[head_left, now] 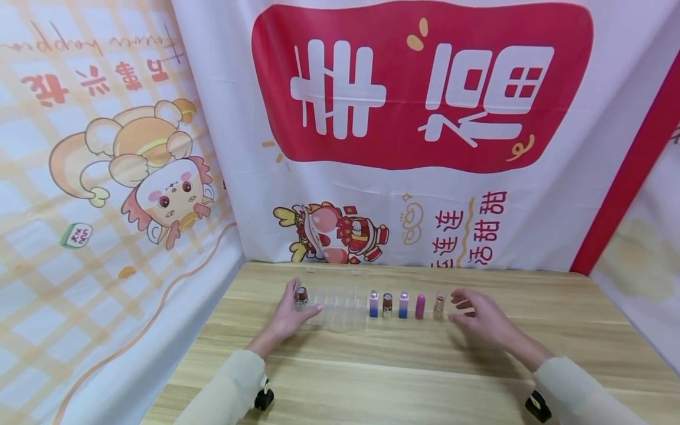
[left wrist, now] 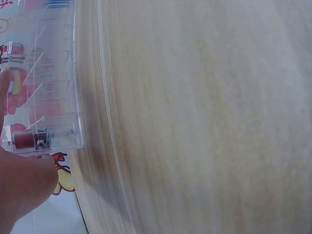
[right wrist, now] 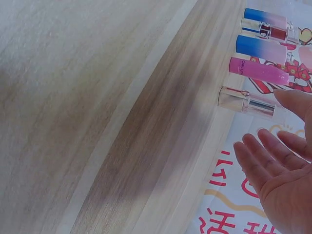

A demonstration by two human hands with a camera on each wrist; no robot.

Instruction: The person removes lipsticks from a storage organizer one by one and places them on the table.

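Note:
My left hand (head_left: 291, 313) grips the left end of a clear plastic lipstick organizer (head_left: 340, 316), thumb along its near side. A dark red lipstick (left wrist: 30, 140) stands in the organizer's end compartment beside that hand. To the right of the organizer, several lipsticks stand upright in a row: a pink-and-blue one (head_left: 374, 305), a dark red one (head_left: 387, 306), another pink-and-blue one (head_left: 404, 306), a magenta one (head_left: 420, 307) and a clear one with a gold base (right wrist: 246, 101). Beside this last lipstick is my right hand (head_left: 480, 316), fingers spread and holding nothing.
The wooden table (head_left: 382, 378) runs back to a printed white curtain (head_left: 234, 118) with a large red panel. Another patterned cloth (head_left: 106, 265) hangs along the left side.

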